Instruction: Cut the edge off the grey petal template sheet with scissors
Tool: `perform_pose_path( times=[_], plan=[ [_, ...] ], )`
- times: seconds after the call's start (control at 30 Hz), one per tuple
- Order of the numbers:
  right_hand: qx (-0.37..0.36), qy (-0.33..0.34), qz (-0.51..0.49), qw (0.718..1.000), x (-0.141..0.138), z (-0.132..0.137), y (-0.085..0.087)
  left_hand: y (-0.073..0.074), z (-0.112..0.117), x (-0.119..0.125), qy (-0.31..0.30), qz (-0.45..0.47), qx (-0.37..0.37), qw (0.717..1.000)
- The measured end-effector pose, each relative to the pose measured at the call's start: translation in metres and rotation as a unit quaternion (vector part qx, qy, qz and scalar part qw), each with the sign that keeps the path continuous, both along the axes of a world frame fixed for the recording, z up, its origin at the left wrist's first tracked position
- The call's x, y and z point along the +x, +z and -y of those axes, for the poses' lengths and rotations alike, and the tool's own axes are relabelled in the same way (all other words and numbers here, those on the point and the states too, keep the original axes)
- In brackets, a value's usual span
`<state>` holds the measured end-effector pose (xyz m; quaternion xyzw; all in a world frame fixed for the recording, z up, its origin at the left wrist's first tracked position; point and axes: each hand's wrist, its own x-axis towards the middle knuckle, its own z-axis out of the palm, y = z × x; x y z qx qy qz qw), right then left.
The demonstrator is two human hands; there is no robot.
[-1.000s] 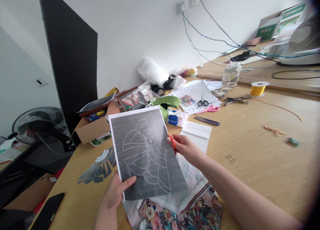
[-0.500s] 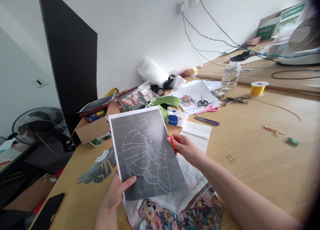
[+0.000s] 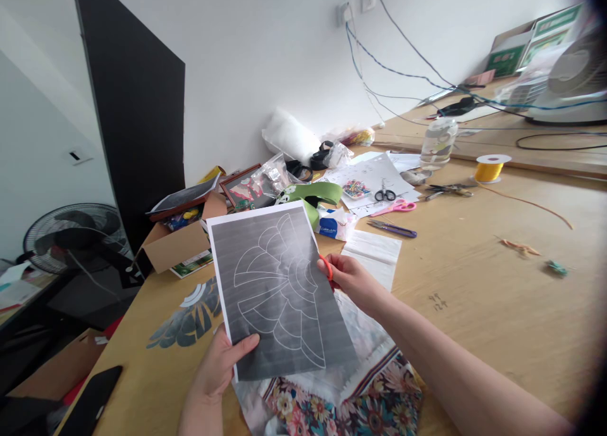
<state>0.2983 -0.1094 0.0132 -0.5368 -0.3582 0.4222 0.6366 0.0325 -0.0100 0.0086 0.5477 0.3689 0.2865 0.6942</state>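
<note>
A dark grey sheet of paper printed with a white fan-like line pattern is held up over the table. My left hand pinches its lower left edge, thumb on the printed face. At the sheet's right edge, my right hand grips orange-handled scissors; their blades are hidden behind the paper. Beneath the sheet lie floral fabric and a clear plastic bag. Cut-out grey paper pieces rest on the table to the left, arranged in a wing-like shape.
Beyond the sheet lie purple-handled snips, pink scissors, black scissors and a green ribbon. A cardboard box stands at the left, a yellow thread spool at the right. A black phone lies at the table's left edge.
Almost nothing differs. The sheet has shifted very slightly to the right, and both hands keep their hold.
</note>
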Motion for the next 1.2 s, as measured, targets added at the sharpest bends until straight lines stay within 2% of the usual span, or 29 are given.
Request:
perform_pose_path(
  times=[0.2, 0.53, 0.9, 1.2],
  plan=[
    [-0.005, -0.01, 0.019, 1.0, -0.001, 0.0, 0.001, -0.004, -0.006, -0.003, -0.022, -0.013, -0.013, 1.0],
    [-0.006, -0.007, 0.015, 1.0, -0.001, -0.001, -0.003, -0.006, -0.009, -0.005, -0.023, -0.01, 0.004, 1.0],
    [-0.004, -0.002, -0.001, 1.0, 0.001, 0.001, 0.003, 0.003, 0.003, 0.0, 0.0, -0.004, -0.005, 1.0],
    [-0.004, -0.009, 0.019, 1.0, 0.001, 0.0, 0.001, -0.002, -0.004, -0.003, -0.014, -0.013, -0.009, 1.0]
  ],
)
